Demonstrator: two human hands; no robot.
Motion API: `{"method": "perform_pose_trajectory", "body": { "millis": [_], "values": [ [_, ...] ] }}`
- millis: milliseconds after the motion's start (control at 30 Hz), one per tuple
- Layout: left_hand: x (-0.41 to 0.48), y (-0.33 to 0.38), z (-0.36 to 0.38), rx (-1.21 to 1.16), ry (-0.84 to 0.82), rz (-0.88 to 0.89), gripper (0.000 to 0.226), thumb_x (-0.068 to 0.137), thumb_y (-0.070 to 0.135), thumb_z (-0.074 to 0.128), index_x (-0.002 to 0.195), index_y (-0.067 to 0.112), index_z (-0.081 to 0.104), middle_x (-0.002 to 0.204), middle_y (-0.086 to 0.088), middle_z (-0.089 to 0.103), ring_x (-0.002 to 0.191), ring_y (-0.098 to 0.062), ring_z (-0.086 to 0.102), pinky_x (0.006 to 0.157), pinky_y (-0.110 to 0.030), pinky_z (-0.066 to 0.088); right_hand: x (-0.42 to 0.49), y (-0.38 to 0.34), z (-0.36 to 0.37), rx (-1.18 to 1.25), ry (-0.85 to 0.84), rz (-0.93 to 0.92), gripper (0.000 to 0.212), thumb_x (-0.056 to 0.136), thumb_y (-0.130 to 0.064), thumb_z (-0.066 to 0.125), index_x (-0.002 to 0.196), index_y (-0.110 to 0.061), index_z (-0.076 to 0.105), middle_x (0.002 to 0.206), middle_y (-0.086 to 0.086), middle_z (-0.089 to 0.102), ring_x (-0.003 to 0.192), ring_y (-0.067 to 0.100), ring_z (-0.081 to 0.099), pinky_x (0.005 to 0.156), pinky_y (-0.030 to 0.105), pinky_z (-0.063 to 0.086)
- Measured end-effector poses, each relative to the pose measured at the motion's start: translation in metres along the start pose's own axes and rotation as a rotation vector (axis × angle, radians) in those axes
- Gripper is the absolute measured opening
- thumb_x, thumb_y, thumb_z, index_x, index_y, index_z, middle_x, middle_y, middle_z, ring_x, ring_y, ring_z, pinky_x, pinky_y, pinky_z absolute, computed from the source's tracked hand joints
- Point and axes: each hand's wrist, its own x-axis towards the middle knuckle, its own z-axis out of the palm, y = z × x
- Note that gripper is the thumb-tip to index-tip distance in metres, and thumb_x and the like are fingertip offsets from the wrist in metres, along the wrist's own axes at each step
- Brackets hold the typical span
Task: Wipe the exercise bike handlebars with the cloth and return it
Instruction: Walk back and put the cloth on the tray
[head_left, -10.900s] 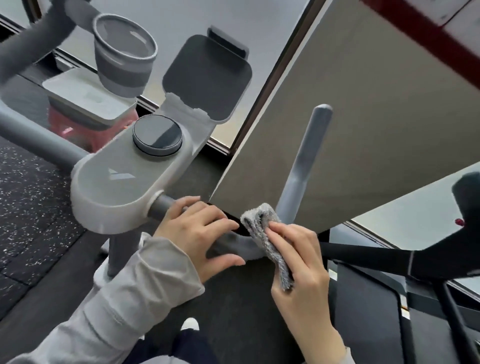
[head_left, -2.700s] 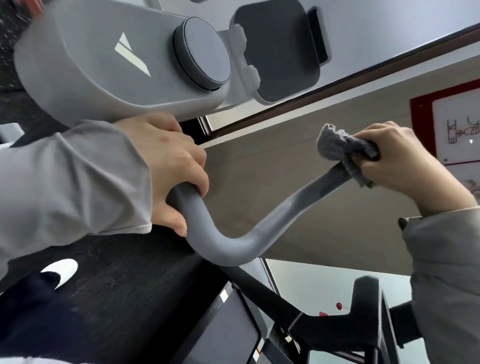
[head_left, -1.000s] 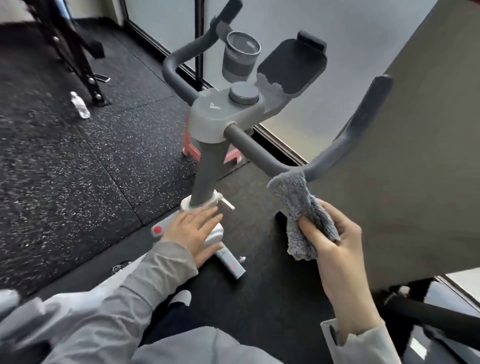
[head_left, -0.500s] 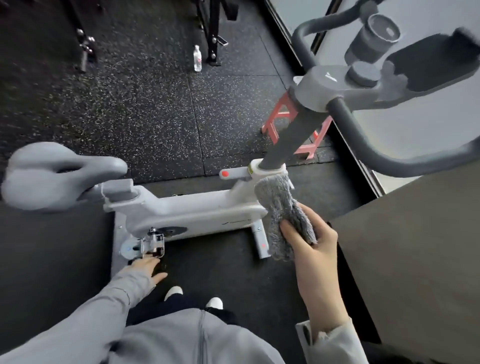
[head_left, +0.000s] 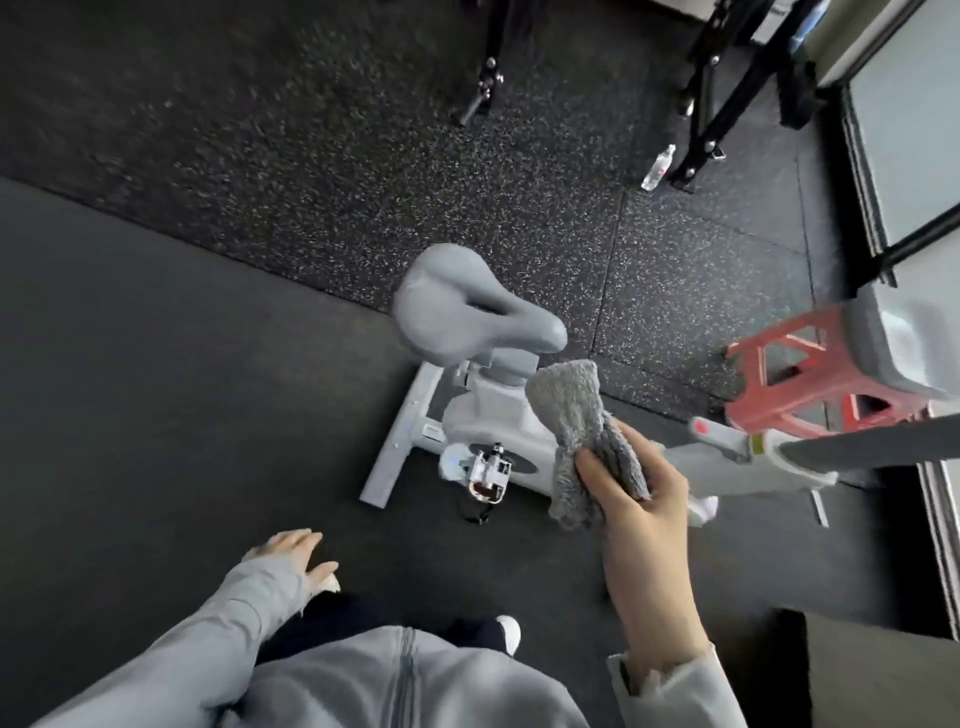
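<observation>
A fluffy grey cloth (head_left: 582, 426) stands bunched in my right hand (head_left: 639, 504), held in the air over the white bike frame (head_left: 498, 431), just right of the grey saddle (head_left: 467, 312). My left hand (head_left: 296, 553) hangs low at the lower left with fingers spread and nothing in it, partly covered by its grey sleeve. The handlebars are out of view; only the dark bike stem (head_left: 872, 447) reaches in from the right edge.
A red stool (head_left: 810, 384) with a grey top stands right of the bike. A pedal (head_left: 488, 470) sticks out of the frame. A small water bottle (head_left: 657, 167) lies on the speckled floor by black rack legs (head_left: 701, 119). Window frames line the right side.
My view has swung left and down, away from the handlebars to the saddle and floor. My right hand still holds the cloth, off the bar. My left hand has dropped away from the bike.
</observation>
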Motion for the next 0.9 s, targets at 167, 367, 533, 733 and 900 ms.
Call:
{"method": "perform_pose_trajectory", "body": {
  "millis": [167, 367, 533, 733, 900],
  "values": [
    [0.006, -0.105, -0.020, -0.071, 0.011, -0.106, 0.062, 0.094, 0.056, 0.029, 0.146, 0.024, 0.021, 0.156, 0.007, 0.020, 0.143, -0.014, 0.018, 0.117, -0.033, 0.021, 0.007, -0.010, 0.131, 0.005, -0.080, 0.011, 0.026, 0.079, -0.003, 0.063, 0.095, -0.021, 0.072, 0.084, -0.007, 0.069, 0.083, 0.008, 0.060, 0.078, 0.027, 0.048],
    [0.006, -0.180, -0.032, -0.173, -0.029, -0.205, 0.062, 0.095, 0.054, 0.027, 0.147, 0.022, 0.019, 0.157, 0.005, 0.018, 0.144, -0.015, 0.017, 0.117, -0.033, 0.021, 0.018, -0.011, 0.230, 0.001, -0.195, 0.030, 0.028, 0.077, -0.010, 0.063, 0.098, -0.025, 0.073, 0.088, -0.011, 0.073, 0.087, 0.007, 0.063, 0.083, 0.028, 0.049],
    [0.009, -0.211, -0.037, -0.232, -0.070, -0.271, 0.061, 0.095, 0.055, 0.025, 0.147, 0.024, 0.017, 0.157, 0.007, 0.016, 0.144, -0.015, 0.017, 0.116, -0.033, 0.022, 0.038, -0.005, 0.271, 0.008, -0.278, 0.065, 0.029, 0.079, -0.012, 0.063, 0.107, -0.017, 0.070, 0.095, -0.003, 0.071, 0.091, 0.012, 0.062, 0.087, 0.037, 0.049],
    [0.034, -0.240, -0.072, -0.241, -0.125, -0.324, 0.062, 0.094, 0.056, 0.025, 0.147, 0.025, 0.016, 0.157, 0.005, 0.017, 0.143, -0.016, 0.019, 0.115, -0.034, 0.024, 0.082, 0.005, 0.307, 0.027, -0.276, 0.112, 0.027, 0.080, -0.011, 0.065, 0.099, -0.028, 0.072, 0.086, -0.011, 0.072, 0.086, 0.013, 0.063, 0.083, 0.036, 0.050],
    [0.076, -0.253, -0.141, -0.228, -0.096, -0.322, 0.061, 0.095, 0.054, 0.025, 0.148, 0.024, 0.016, 0.157, 0.004, 0.016, 0.143, -0.018, 0.019, 0.115, -0.034, 0.023, 0.134, 0.008, 0.337, 0.036, -0.235, 0.123, 0.030, 0.082, -0.004, 0.065, 0.098, -0.029, 0.073, 0.084, -0.013, 0.073, 0.084, 0.009, 0.064, 0.083, 0.035, 0.051]
  ]
}}
